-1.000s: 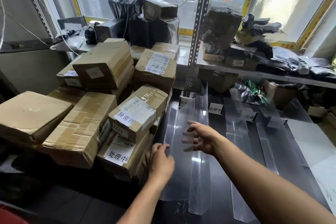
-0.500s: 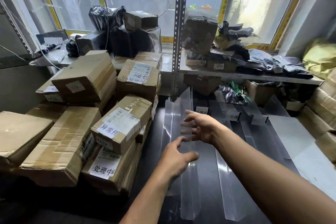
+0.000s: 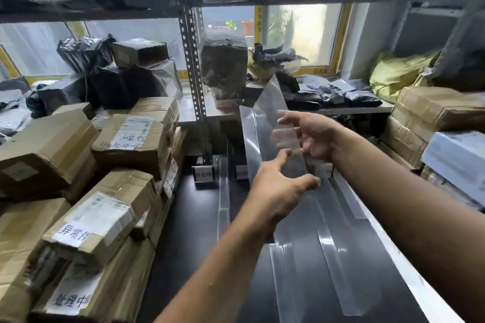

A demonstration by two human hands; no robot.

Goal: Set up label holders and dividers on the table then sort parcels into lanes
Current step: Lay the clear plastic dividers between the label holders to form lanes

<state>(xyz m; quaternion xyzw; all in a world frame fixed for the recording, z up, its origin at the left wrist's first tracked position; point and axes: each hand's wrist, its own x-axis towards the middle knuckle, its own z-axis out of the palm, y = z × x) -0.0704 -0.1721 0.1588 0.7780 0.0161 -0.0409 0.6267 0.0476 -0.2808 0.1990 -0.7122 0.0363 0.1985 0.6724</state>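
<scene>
I hold a long clear plastic divider raised off the dark table, its far end tilted up toward the window. My left hand pinches its lower part between thumb and fingers. My right hand grips it higher up, some fingers showing through the plastic. Small label holders stand in a row at the table's back edge. Another divider stands on the table to the left, and more dividers lie to the right. Cardboard parcels with white labels are stacked at the left.
A perforated metal shelf post rises behind the table. Shelves hold dark and grey bagged packages. More cardboard boxes and a yellow bag crowd the right side. A white sheet runs along the table's right edge.
The divider went from lying on the table to being lifted and tilted up in both hands. My left hand moved right and took hold of it. The view swung upward and left.
</scene>
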